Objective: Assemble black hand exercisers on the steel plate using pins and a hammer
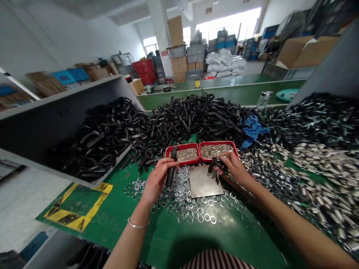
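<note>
From the head camera, the left hand has its fingers curled around a black bolt, which stands nearly upright against the front of the left of two red trays. A bracelet circles that wrist. The right hand is just beside the right tray, its fingers pinching a small dark piece, too small to identify, above a metal plate. Both trays hold small silver parts. Loose washers lie around the plate on the green tabletop. Behind the trays rises a heap of black bolts, with a blue cloth at its right edge. Silver sleeves spread across the right side.
</note>
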The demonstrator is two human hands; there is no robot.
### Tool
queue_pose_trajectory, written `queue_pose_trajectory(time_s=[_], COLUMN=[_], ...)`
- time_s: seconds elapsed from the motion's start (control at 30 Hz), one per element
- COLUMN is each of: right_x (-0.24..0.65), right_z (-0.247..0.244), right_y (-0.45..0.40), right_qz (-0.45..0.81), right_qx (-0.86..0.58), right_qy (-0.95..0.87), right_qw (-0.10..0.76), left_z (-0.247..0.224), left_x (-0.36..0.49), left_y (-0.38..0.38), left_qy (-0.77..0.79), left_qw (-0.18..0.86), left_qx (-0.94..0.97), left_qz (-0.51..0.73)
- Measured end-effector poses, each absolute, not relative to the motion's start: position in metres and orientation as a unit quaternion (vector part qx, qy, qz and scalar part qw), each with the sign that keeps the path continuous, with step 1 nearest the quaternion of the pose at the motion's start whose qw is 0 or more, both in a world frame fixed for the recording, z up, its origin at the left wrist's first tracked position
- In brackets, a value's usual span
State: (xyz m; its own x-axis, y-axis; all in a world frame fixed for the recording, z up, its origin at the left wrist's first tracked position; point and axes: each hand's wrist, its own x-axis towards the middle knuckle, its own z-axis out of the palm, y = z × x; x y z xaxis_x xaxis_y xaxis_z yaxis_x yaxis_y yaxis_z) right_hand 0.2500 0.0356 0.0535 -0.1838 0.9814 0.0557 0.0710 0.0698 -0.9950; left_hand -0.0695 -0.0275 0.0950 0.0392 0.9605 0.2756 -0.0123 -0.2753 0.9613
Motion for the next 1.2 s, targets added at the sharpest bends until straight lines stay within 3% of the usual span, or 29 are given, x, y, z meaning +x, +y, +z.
queue_pose_trajectory(time_s=[0.13, 0.23, 0.33, 0.43, 0.57, 0.63, 1.07, 1.2], right_x=[0.242, 0.237, 0.236, 0.237, 0.236, 0.234, 0.224, 0.216], right_z=[0.034, 0.022, 0.023, 0.033, 0.043, 0.045, 0.049, 0.046], right_y=[0.029, 0.023, 0.021, 0.023, 0.023, 0.022, 0.039, 0.037], right_qz=[0.669, 0.757, 0.775, 0.683, 0.422, 0.355, 0.31, 0.307], right_qx=[-0.405, -0.385, -0.392, -0.451, -0.506, -0.507, -0.541, -0.535], right_qy=[-0.373, -0.267, -0.29, -0.443, -0.66, -0.698, -0.746, -0.748], right_qw=[0.499, 0.456, 0.402, 0.366, 0.36, 0.36, 0.235, 0.247], left_z=[0.069, 0.055, 0.045, 0.039, 0.039, 0.039, 0.018, 0.018], left_x=[-0.032, -0.007, 0.013, 0.03, 0.049, 0.055, 0.055, 0.051], left_y=[-0.04, -0.041, -0.033, -0.018, 0.0, 0.006, 0.021, 0.026], left_qy=[0.405, 0.36, 0.372, 0.429, 0.49, 0.509, 0.463, 0.478], left_qw=[0.546, 0.651, 0.683, 0.656, 0.605, 0.591, 0.628, 0.61], left_qx=[0.435, 0.35, 0.32, 0.357, 0.424, 0.439, 0.476, 0.499], left_qz=[0.59, 0.569, 0.541, 0.509, 0.462, 0.446, 0.405, 0.387])
